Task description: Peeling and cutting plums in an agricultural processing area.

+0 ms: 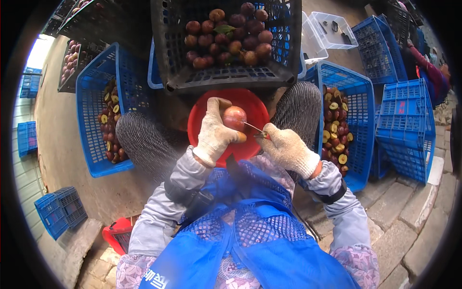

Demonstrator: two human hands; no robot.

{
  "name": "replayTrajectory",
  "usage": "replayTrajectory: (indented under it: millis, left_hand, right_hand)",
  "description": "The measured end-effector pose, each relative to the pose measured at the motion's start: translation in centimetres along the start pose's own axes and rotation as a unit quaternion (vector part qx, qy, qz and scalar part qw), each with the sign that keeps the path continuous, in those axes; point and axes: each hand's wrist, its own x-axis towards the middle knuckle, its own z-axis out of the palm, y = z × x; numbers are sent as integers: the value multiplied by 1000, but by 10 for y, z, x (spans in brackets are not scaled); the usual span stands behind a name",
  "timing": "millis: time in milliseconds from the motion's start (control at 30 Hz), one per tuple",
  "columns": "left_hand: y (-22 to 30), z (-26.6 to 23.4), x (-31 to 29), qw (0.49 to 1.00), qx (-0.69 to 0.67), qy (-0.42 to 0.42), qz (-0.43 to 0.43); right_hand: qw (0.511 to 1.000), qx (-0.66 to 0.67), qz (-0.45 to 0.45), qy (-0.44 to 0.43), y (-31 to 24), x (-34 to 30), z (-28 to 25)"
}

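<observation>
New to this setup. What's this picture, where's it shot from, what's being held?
No robot: this is a person at work. The single picture comes from a wide fisheye camera on their head, looking down, so straight edges bend. The gloved left hand holds a round fruit over a red basin; the gloved right hand holds a thin blade, its far end at that fruit. Ahead, a black crate holds more. Blue crates at either side contain cut pieces with yellow flesh.

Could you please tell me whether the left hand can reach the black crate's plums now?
Probably not freely: the left hand holds a plum, though the black crate just ahead looks open.
</observation>
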Motion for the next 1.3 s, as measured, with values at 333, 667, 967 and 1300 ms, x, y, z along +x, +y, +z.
replayTrajectory:
  millis: [333,667,967,1300]
  left_hand:
    - [2,-39,28,987,-160,27,-3]
    - [-1,-31,37,893,-431,-52,-118]
    - [5,-18,45,967,-240,90,0]
    - [-18,15,56,960,16,192,203]
  right_hand:
    - [990,46,132,11,-4,-30,-35]
    - [947,-308,68,53,43,163,-36]
    - [912,-323,-180,179,12,154,-22]
    - [925,89,23,368,-36,125,38]
